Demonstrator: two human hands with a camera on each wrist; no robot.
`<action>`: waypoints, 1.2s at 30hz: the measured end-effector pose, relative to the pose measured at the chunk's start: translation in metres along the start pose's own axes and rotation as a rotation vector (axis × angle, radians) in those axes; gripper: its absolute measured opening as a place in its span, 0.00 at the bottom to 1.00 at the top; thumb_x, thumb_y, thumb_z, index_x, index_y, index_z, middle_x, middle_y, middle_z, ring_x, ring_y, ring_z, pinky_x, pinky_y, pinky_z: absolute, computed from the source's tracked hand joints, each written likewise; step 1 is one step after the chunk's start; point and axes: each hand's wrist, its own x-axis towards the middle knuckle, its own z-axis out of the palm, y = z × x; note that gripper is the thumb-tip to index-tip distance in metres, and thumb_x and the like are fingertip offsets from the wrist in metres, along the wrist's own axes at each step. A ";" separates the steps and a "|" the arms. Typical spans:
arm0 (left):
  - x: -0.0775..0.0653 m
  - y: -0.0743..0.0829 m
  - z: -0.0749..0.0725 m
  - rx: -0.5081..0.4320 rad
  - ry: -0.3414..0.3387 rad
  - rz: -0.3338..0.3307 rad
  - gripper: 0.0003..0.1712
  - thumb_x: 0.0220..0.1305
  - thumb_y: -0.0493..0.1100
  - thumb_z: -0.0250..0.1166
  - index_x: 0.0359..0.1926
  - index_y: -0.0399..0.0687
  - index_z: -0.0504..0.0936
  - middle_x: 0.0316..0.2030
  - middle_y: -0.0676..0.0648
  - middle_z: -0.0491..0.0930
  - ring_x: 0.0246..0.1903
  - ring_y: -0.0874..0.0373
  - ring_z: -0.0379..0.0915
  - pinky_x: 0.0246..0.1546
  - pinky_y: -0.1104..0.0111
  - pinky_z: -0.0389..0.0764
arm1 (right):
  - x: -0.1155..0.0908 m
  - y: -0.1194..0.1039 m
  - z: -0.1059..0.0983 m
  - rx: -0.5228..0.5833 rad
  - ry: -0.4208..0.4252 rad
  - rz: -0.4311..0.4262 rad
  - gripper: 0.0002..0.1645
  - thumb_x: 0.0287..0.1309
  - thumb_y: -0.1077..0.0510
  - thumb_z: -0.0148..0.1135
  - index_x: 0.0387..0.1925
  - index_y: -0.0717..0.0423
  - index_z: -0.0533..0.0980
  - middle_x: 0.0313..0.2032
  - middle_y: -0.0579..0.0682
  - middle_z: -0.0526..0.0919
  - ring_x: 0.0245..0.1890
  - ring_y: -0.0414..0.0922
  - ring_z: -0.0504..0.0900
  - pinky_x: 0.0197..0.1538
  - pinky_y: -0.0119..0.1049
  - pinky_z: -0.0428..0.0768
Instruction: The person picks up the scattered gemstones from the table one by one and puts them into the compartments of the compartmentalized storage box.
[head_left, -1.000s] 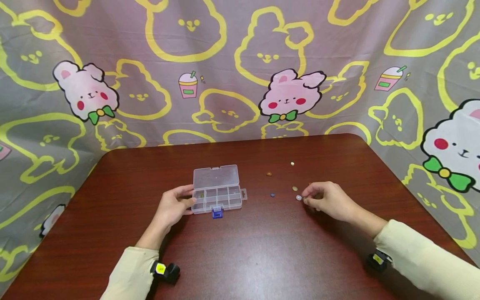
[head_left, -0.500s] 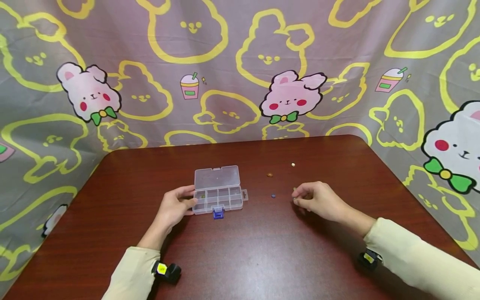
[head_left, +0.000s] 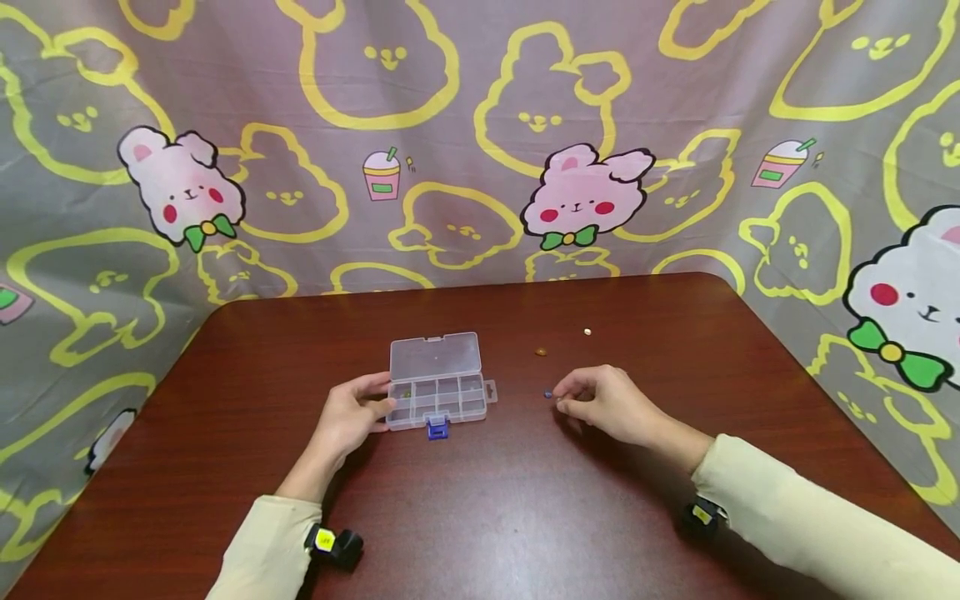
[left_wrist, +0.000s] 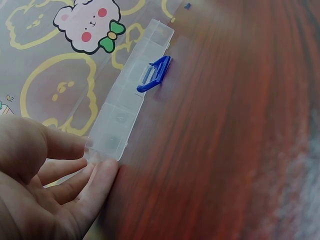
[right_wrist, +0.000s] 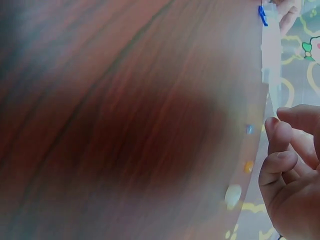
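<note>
My left hand (head_left: 350, 415) grips the left end of a clear plastic compartment box (head_left: 442, 417), with thumb in front and fingers behind. Its lid (head_left: 435, 357) is tipped back, and a blue latch (left_wrist: 156, 74) hangs at the front. A small green stone (head_left: 407, 395) lies in the back left compartment. Right of the box, my right hand (head_left: 611, 407) has thumb and index tips together, pinching a small stone mostly hidden between them. Those fingertips are close beside a small blue stone (head_left: 547, 393) on the table.
An amber stone (head_left: 541, 352) and a small pale stone (head_left: 587, 332) lie farther back on the brown table (head_left: 480, 500). In the right wrist view, a whitish stone (right_wrist: 232, 195) shows below the amber one. A patterned curtain (head_left: 465, 150) hangs behind the table.
My right hand has moved left, from beside the two pale stones to beside the blue stone. It now covers where those pale stones lay. My left hand and the box stay put.
</note>
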 end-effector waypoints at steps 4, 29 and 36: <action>0.000 -0.001 0.000 -0.007 -0.002 0.004 0.26 0.65 0.27 0.62 0.64 0.29 0.74 0.55 0.28 0.77 0.35 0.58 0.81 0.30 0.66 0.86 | 0.004 -0.004 0.006 0.016 -0.004 -0.007 0.05 0.59 0.66 0.69 0.38 0.60 0.84 0.27 0.45 0.84 0.21 0.44 0.78 0.24 0.34 0.79; -0.002 0.000 -0.001 -0.003 -0.004 0.003 0.25 0.67 0.29 0.62 0.65 0.31 0.74 0.56 0.29 0.76 0.40 0.53 0.81 0.32 0.65 0.86 | 0.038 -0.025 0.043 0.054 0.048 -0.080 0.05 0.56 0.66 0.71 0.36 0.58 0.84 0.27 0.44 0.85 0.18 0.41 0.79 0.24 0.34 0.79; -0.002 0.001 -0.001 -0.003 0.001 0.001 0.25 0.67 0.29 0.62 0.65 0.32 0.74 0.56 0.30 0.77 0.39 0.53 0.81 0.33 0.65 0.86 | 0.049 -0.034 0.050 0.086 0.030 -0.097 0.05 0.56 0.66 0.70 0.36 0.60 0.84 0.26 0.44 0.84 0.19 0.48 0.81 0.25 0.33 0.79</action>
